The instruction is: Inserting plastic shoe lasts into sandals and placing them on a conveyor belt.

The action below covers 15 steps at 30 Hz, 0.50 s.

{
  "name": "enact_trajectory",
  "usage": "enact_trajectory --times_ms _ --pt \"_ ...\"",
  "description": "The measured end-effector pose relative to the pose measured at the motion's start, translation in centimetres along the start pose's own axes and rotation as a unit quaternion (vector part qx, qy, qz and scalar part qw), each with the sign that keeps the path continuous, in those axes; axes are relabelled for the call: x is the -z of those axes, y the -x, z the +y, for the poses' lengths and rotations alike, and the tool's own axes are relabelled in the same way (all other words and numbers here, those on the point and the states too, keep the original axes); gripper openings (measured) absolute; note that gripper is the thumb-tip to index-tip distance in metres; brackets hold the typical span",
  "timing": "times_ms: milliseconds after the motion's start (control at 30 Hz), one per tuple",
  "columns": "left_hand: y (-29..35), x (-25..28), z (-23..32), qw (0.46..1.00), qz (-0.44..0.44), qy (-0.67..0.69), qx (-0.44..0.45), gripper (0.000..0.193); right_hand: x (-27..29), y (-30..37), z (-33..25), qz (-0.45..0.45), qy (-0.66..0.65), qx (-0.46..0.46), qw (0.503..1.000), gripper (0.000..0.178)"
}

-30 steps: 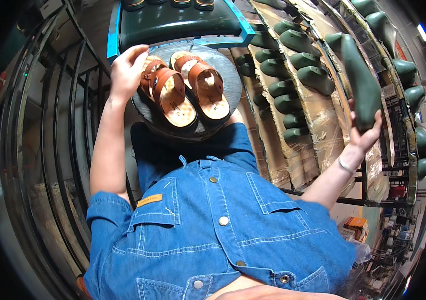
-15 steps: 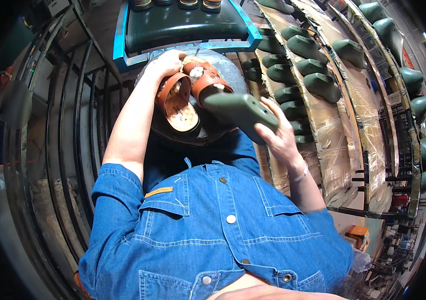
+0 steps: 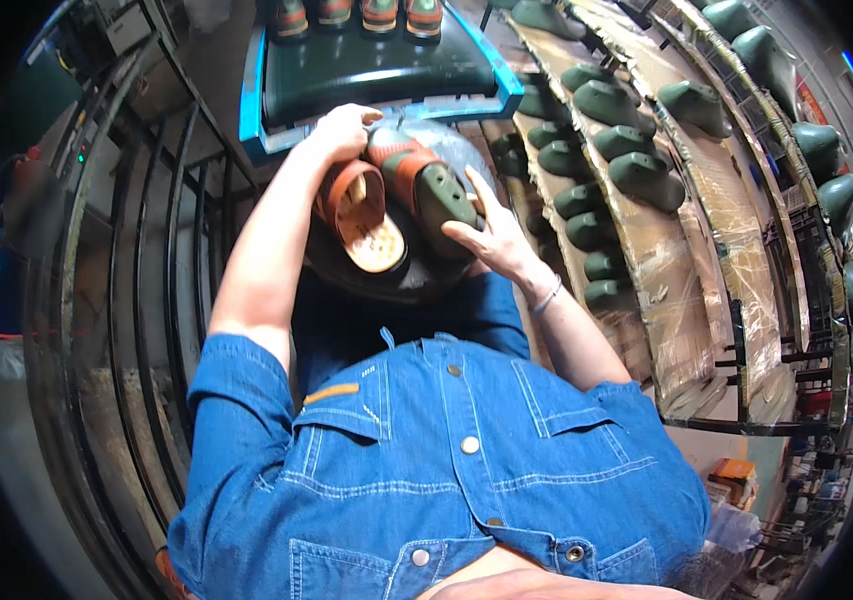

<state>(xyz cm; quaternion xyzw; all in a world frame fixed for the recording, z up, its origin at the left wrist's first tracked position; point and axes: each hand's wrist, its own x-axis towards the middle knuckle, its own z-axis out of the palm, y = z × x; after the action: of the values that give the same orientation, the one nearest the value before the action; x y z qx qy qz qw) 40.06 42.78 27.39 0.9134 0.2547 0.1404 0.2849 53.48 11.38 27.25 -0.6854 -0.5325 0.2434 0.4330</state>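
Note:
Two brown strapped sandals lie side by side on a dark round work surface (image 3: 422,285). The left sandal (image 3: 372,243) shows its pale insole, with nothing under its near strap. Inside the right sandal (image 3: 406,170) sits a dark green shoe last (image 3: 444,203), its holed heel end toward me. My right hand (image 3: 492,225) is closed around the last's heel end, thumb on the near side and fingers on the far side. At the sandals' far toe ends, my left hand (image 3: 342,132) has its fingers curled on the left sandal; their exact grip is partly hidden.
Ahead stands a dark conveyor belt (image 3: 377,75) with a blue frame (image 3: 252,90), carrying several sandals (image 3: 379,17). Slanted racks with several green shoe lasts (image 3: 642,175) fill the right side. A black metal rack (image 3: 162,170) stands close on the left.
My right hand has moved forward and left, taking the shoe last from a tilt above the right sandal down into it. My left hand stays at the toe ends.

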Motion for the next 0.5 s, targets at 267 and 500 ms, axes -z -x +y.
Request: enact_trajectory --times_ms 267,500 --pt "11.6 -2.6 14.8 0.985 0.107 0.005 -0.134 0.047 -1.7 -2.4 -1.8 0.134 -0.181 0.122 0.967 0.048" --pt "14.4 -8.1 17.0 0.969 0.195 0.032 -0.150 0.037 -2.1 -1.7 -1.7 0.207 -0.209 0.142 0.945 0.035"
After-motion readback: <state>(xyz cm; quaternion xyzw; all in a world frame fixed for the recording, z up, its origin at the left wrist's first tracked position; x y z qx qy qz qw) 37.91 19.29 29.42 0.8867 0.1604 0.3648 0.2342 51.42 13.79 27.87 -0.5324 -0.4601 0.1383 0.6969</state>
